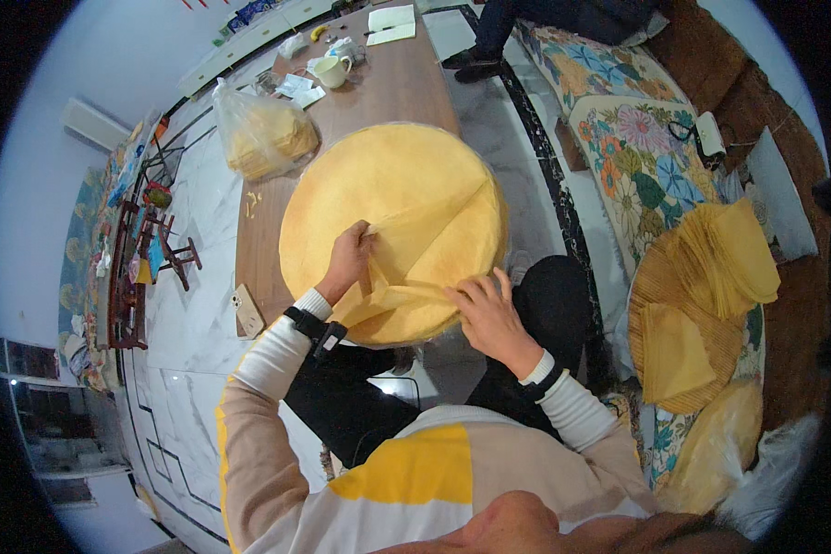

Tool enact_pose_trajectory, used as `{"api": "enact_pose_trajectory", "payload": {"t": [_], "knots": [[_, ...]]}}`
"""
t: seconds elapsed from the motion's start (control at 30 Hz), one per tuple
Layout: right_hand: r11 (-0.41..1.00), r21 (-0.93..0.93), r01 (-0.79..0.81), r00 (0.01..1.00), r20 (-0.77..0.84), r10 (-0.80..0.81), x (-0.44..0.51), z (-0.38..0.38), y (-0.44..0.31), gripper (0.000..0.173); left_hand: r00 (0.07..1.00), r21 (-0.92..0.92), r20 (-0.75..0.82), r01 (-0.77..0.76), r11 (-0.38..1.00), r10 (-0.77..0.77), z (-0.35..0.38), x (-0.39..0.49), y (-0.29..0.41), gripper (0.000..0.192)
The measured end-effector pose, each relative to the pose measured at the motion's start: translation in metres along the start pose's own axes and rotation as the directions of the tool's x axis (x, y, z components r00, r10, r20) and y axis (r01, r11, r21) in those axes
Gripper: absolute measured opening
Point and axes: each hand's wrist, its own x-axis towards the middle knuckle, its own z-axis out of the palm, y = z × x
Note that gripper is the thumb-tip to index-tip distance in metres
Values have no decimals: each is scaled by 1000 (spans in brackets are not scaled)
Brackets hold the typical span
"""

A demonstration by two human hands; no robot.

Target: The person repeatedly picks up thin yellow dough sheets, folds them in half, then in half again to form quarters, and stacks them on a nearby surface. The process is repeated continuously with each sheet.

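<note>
A thick stack of round, thin yellow sheets [360, 173], which look like tofu skin or dough, lies at the near end of a wooden table. My left hand [350, 257] pinches a lifted, translucent fold of the top sheet [429, 218] near the stack's middle. At the stack's near right edge, my right hand [490, 311] touches another part of the same sheet with its fingertips, the other fingers spread; whether it grips the edge cannot be told. Between the hands the sheet is bunched and folded over. A dark band is on each wrist.
On the wooden table [415, 90] stand a plastic bag of yellow sheets [270, 142], a mug [332, 70], an open notebook [390, 25] and a phone [248, 311]. Folded yellow sheets [675, 353] lie on a round woven tray [647, 277] at right. Another person's legs [495, 31] show beyond.
</note>
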Motion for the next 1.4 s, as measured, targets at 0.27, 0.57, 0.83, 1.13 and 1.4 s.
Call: {"api": "enact_pose_trajectory", "payload": {"t": [0.27, 0.57, 0.83, 1.13, 1.4], "knots": [[901, 367, -232, 967, 184, 174, 63, -28, 47, 29, 991, -256, -35, 116, 960, -129, -2, -4, -28, 28], [986, -158, -60, 990, -138, 39, 205, -20, 112, 63, 969, -461, 128, 246, 852, -210, -37, -34, -2, 33], [946, 224, 235, 917, 273, -292, 77, 33, -61, 67, 919, -520, 305, 380, 765, -250, -36, -52, -19, 34], [939, 91, 331, 941, -109, -321, 167, -3, 68, 33, 955, -255, -212, 153, 955, -210, 6, -56, 0, 34], [989, 59, 134, 932, 332, -146, 320, -55, 187, 15, 953, -275, -262, 74, 959, -149, -28, -50, 23, 28]]}}
